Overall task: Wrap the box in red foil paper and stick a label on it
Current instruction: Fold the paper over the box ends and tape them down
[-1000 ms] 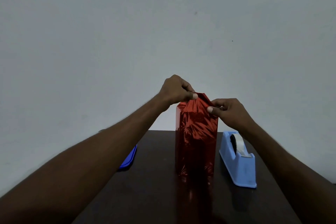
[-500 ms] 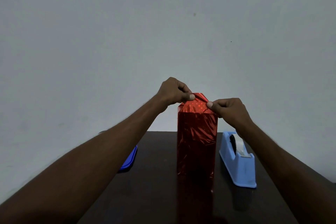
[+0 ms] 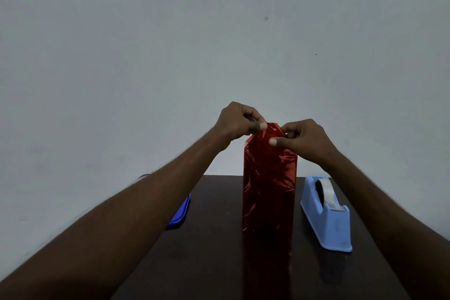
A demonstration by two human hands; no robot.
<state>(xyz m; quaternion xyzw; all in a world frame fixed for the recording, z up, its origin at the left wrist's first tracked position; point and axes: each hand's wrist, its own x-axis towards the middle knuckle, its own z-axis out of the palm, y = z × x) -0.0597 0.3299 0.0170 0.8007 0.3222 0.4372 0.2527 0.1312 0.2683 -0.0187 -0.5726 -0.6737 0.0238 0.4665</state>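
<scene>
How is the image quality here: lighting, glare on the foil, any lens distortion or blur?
Head view: dim, even light, with the dark table almost black. The red foil paper shows only small bright creases, no blown-out glare, and reflects faintly in the tabletop. Wide-angle stretch swells the forearms toward the lower corners. The left hand, right hand and tape dispenser are reasonably sharp.

Plain room, bare wall [image 3: 146, 56], dark table [image 3: 214, 251]

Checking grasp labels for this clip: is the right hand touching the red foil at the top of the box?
Touching. The head view shows the right hand pinching the folded top of the red foil, thumb pressed against its front.
</scene>
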